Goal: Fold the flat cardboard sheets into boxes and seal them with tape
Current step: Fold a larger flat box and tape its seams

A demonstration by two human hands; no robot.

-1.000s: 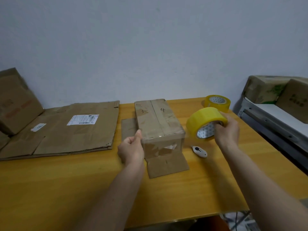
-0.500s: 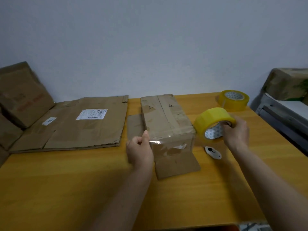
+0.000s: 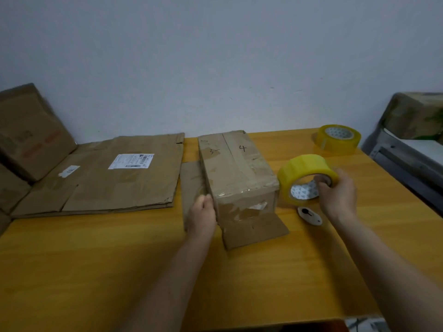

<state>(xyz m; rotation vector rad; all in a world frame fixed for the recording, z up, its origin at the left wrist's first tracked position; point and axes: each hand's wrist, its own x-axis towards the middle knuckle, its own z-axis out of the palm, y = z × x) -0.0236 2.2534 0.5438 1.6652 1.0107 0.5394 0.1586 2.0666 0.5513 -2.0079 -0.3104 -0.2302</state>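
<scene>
A folded cardboard box [image 3: 236,168] stands mid-table, marked "3" and "4" on top, with flaps lying flat at its near end and left side. Clear tape runs across its near top edge. My left hand [image 3: 202,215] presses against the box's near left corner, fingers curled at the tape's end. My right hand [image 3: 336,195] grips a yellow tape roll [image 3: 304,176] just right of the box, fingers hooked through its core. A stack of flat cardboard sheets [image 3: 115,173] lies to the left.
A small white tape cutter [image 3: 309,215] lies on the yellow table [image 3: 96,271] under my right hand. A second yellow tape roll [image 3: 338,138] sits at the back right. Cardboard boxes [image 3: 28,133] lean at far left. A grey shelf [image 3: 407,164] with boxes stands right.
The head camera has shifted, so everything sits further right and lower. My left hand slid slightly down the box's near left corner. The right hand still holds the roll beside the box.
</scene>
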